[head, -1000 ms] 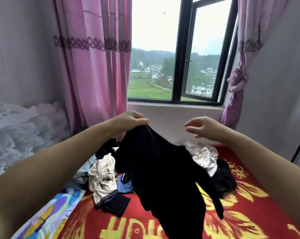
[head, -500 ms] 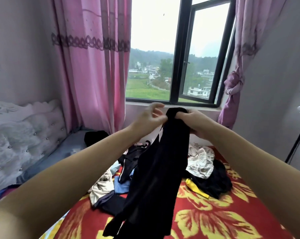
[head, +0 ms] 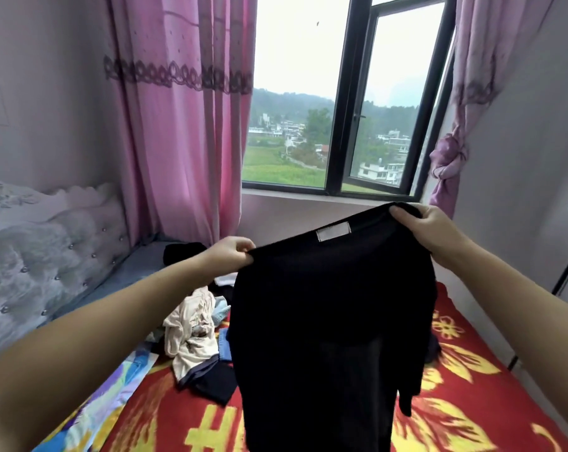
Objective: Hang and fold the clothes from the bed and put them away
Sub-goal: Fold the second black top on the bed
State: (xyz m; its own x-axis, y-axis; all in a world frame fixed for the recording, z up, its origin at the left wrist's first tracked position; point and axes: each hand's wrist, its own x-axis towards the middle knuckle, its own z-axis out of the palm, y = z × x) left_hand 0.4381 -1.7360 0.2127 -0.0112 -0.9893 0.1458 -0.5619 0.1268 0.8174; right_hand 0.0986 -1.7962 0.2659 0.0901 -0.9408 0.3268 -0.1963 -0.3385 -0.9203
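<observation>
Progress entry: one garment in hand, rest of the load untouched as far as visible. Black top [head: 328,321] held up in the air over the bed [head: 455,370], spread between both hands with its pale neck label [head: 333,230] facing the camera. Left hand [head: 230,256]: fingers [head: 245,247] curled and pinching the left shoulder edge of the top. Right hand [head: 429,228]: fingers [head: 403,213] clenched over the right shoulder edge, held higher than the left, so the neckline slopes up toward the right. Fabric hangs free below both sets of fingers, one sleeve trailing low on the right side; lower hem runs out of frame. Judgement: this piece is opened out and oriented, ready either to go on a hanger or be laid down for folding; neither done yet, and no hanger is in view. Still left: a pile of clothes [head: 194,331] on the bed, below and to the left of the left fingers, including a cream printed garment [head: 191,327], something light blue under it and a dark piece [head: 210,383] nearer the camera. Another dark item [head: 183,252] lies beyond the left fingers near the pink curtain [head: 178,125]. More may lie behind the held top, probably, but the fabric blocks that part of the bed. No folded stack and no hung garment visible, so the task reads as early.
</observation>
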